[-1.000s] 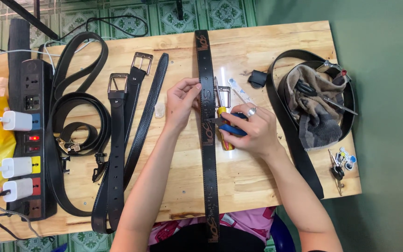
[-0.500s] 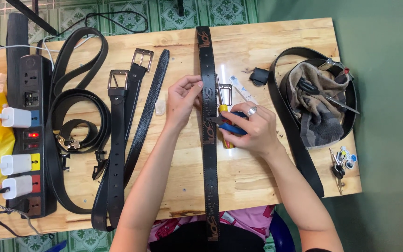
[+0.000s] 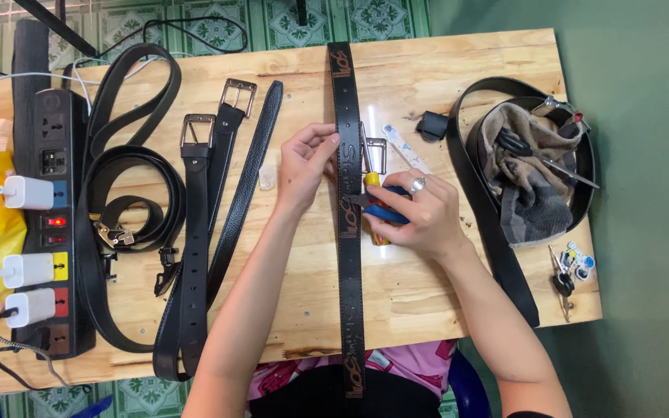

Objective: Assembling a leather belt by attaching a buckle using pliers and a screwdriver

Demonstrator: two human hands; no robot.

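- The right hand [image 3: 420,217] is clenched around a small tool with blue and yellow-orange grips [image 3: 381,213], its nose pressed against the embossed black belt [image 3: 348,255]; a ring shows on one finger.
- The left hand [image 3: 303,162] pinches the left edge of that same belt between thumb and fingertips, pinning it flat to the desk [image 3: 427,310].
- Compared with a second ago, almost nothing has moved: both hands sit at the same spot on the strap, the tool at the same angle. To my eye that means the work on this point of the belt is ongoing, not finished.
- The embossed belt runs straight from the far edge of the desk to the near edge, down its middle, and hangs over toward the person's lap.
- Just beyond the tool lies a silver buckle [image 3: 373,151], beside the strap.
- To the left, two buckled black belts [image 3: 203,217] lie side by side, then a coiled belt [image 3: 129,201], then a power strip [image 3: 48,224] with white chargers plugged in.
- To the right, another black belt [image 3: 497,232] loops around a brown cloth [image 3: 532,178]; keys [image 3: 571,271] lie near the right edge.
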